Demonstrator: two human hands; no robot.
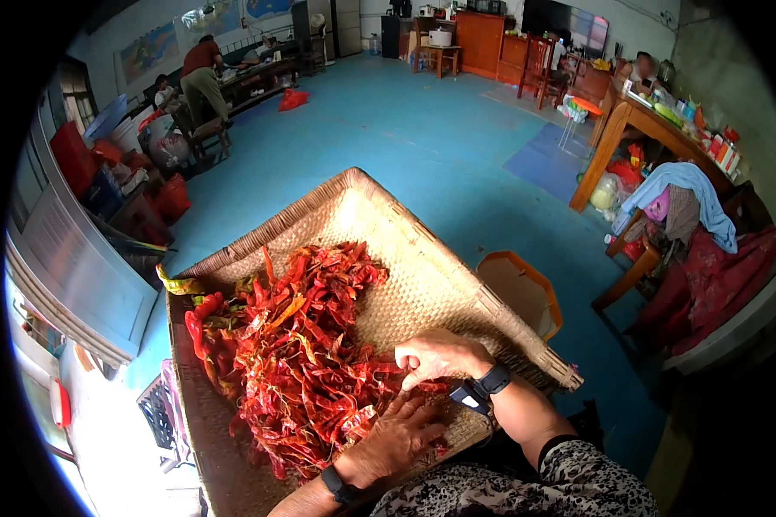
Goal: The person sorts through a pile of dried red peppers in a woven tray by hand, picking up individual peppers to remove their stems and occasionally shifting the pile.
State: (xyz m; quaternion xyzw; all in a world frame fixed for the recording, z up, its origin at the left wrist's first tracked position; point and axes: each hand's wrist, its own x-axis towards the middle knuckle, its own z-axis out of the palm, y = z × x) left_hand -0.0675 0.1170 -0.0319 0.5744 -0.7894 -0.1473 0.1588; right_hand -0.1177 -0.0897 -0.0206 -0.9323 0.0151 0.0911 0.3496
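Note:
Dried red chili peppers (306,345) lie heaped in a large square woven tray (414,284) in front of me. They fill its left and middle part, with a few yellowish and greenish ones among them. My left hand (401,435) rests palm down at the near edge of the heap, its fingers stretched out and slightly apart. Just beyond it, my right hand (440,355) is closed, with fingers curled and thumb pointing down close to the left fingertips. Whatever may be in its grip is hidden. Some peppers show beneath the right hand.
An orange-rimmed stool (526,297) stands right of the tray. Further right, a chair holds clothes (681,202) beside a cluttered wooden table (616,142). Bags (172,198) crowd the left wall, near a white door (82,233). Other people are in the background.

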